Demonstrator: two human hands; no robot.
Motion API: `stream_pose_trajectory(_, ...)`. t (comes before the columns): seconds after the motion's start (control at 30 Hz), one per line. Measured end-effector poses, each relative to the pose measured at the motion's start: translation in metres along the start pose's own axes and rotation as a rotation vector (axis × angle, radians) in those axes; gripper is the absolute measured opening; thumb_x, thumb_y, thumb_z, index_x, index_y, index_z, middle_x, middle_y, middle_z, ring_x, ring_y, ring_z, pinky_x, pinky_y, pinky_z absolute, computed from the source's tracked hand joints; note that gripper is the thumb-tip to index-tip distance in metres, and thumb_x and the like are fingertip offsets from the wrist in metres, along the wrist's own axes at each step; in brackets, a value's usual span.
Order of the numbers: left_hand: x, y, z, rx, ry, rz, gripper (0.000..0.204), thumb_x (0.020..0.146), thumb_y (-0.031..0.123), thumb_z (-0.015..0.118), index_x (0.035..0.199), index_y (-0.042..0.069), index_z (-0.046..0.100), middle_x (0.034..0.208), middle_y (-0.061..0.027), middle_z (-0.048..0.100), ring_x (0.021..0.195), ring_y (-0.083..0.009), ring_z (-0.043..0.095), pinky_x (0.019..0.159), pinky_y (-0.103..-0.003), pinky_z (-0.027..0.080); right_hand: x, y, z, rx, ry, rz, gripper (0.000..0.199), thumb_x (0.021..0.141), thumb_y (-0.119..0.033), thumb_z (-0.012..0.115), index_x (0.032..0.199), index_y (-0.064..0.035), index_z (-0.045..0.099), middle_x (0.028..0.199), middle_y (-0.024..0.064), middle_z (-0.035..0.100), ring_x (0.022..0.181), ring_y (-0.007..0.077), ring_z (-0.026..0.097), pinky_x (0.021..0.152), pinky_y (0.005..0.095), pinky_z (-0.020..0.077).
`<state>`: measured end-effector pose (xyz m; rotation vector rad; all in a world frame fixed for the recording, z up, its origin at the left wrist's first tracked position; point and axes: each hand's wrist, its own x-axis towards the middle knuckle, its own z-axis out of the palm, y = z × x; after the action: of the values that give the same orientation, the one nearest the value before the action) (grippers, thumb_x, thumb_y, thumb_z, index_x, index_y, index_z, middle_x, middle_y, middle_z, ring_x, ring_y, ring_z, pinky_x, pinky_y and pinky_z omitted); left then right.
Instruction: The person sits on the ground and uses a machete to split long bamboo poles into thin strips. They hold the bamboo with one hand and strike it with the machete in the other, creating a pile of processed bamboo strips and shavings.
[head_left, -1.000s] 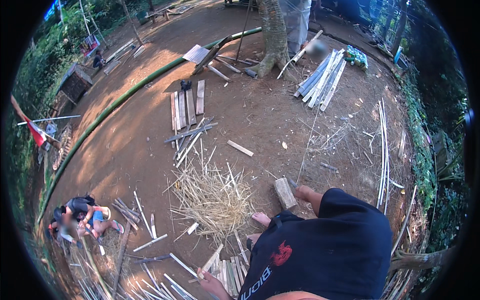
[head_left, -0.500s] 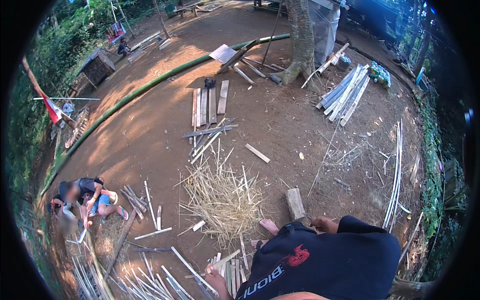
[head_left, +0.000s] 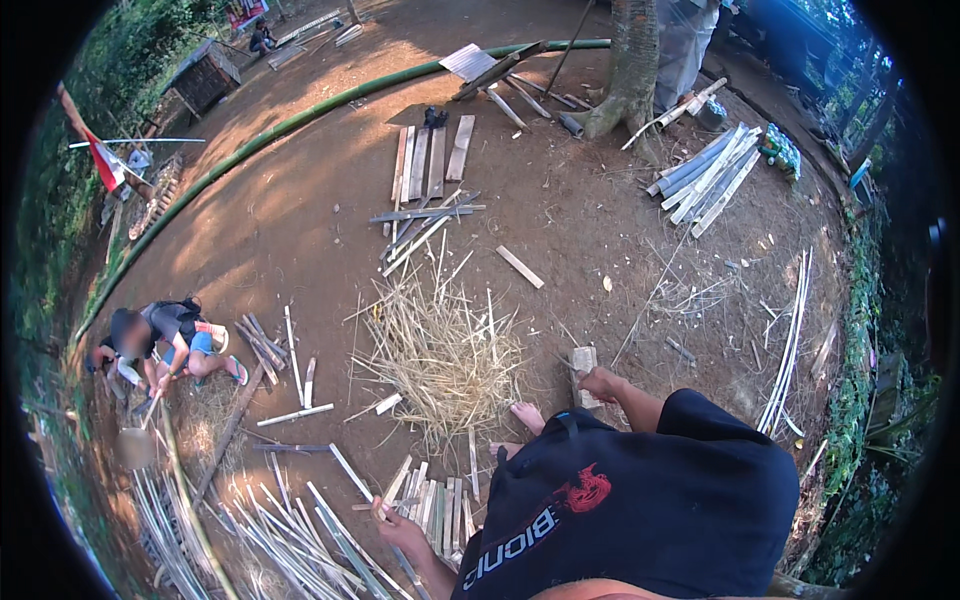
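Observation:
My left hand point(head_left: 402, 532) is closed on a short pale bamboo strip point(head_left: 398, 478), low in the view, beside a pile of cut bamboo slats point(head_left: 440, 515). On the other side, my right hand point(head_left: 606, 384) is closed over the near end of a wooden block point(head_left: 583, 362) on the ground. A thin, dark, blade-like tool point(head_left: 570, 362) seems to stick out from its fingers across the block; its handle is hidden. My bare foot point(head_left: 528, 416) rests between the block and a heap of pale bamboo shavings point(head_left: 440, 355).
Long split bamboo strips point(head_left: 300, 540) lie at lower left. Another person point(head_left: 165, 345) crouches at far left, holding a stick. Flat boards point(head_left: 437, 160) lie ahead, with split bamboo point(head_left: 705, 180) near a tree trunk point(head_left: 633, 70). Long thin strips point(head_left: 788, 345) lie at right.
My right hand has moved forward and left onto the block. My left hand has shifted up and left, turning the strip more upright. The view has tilted slightly.

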<state>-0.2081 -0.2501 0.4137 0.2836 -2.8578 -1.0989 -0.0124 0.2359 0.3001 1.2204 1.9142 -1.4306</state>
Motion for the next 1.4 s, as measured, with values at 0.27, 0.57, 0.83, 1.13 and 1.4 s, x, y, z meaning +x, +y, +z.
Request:
stream_pose_trajectory(0.27,-0.043,0.0,0.021,-0.169,-0.023,-0.042,0.025,0.097,0.01,0.048,0.111,-0.005,0.061,0.111,-0.0214,0.064,0.108,-0.0359,0.059,0.099,-0.043,0.041,-0.008,-0.018,0.011,-0.221,-0.14,0.117,0.044,0.082,-0.041,0.062,0.086,0.0024,0.064,0.065,0.0171,0.062,0.051,0.0247,0.06,0.051,0.0415,0.0491)
stream_pose_trajectory(0.57,-0.058,-0.012,0.031,-0.258,-0.07,-0.059,0.023,0.097,0.009,0.05,0.114,-0.004,0.06,0.112,-0.0215,0.064,0.107,-0.0328,0.06,0.098,-0.041,0.041,-0.006,0.036,0.016,-0.174,-0.175,0.305,0.042,0.086,-0.038,0.059,0.085,0.0028,0.065,0.062,0.0147,0.06,0.051,0.0241,0.057,0.048,0.0401,0.0439)
stream_pose_trajectory(0.83,-0.059,-0.007,0.021,-0.221,-0.123,-0.117,0.025,0.097,0.009,0.051,0.116,-0.003,0.06,0.117,-0.0201,0.064,0.114,-0.0314,0.059,0.1,-0.039,0.04,-0.002,0.052,0.01,-0.172,-0.134,0.215,0.043,0.089,-0.04,0.056,0.094,0.0019,0.061,0.062,0.0144,0.057,0.049,0.0259,0.055,0.05,0.0424,0.0448)
stream_pose_trajectory(1.13,-0.09,-0.077,0.003,-0.185,-0.094,-0.155,0.025,0.097,0.011,0.051,0.117,0.0,0.061,0.112,-0.0195,0.065,0.105,-0.0293,0.06,0.093,-0.037,0.042,-0.055,0.02,0.019,-0.13,-0.048,0.241,0.047,0.088,-0.043,0.057,0.086,0.0047,0.06,0.057,0.0143,0.054,0.041,0.0236,0.051,0.04,0.0423,0.0414)
stream_pose_trajectory(1.4,-0.106,-0.132,-0.026,-0.217,0.026,-0.201,0.03,0.1,0.025,0.054,0.115,0.001,0.063,0.069,-0.0012,0.052,0.059,-0.0088,0.045,0.053,-0.026,0.038,-0.051,0.043,0.035,-0.085,-0.058,0.334,0.049,0.091,-0.04,0.055,0.069,0.0038,0.054,0.052,0.0129,0.049,0.034,0.0236,0.046,0.036,0.0411,0.0389)
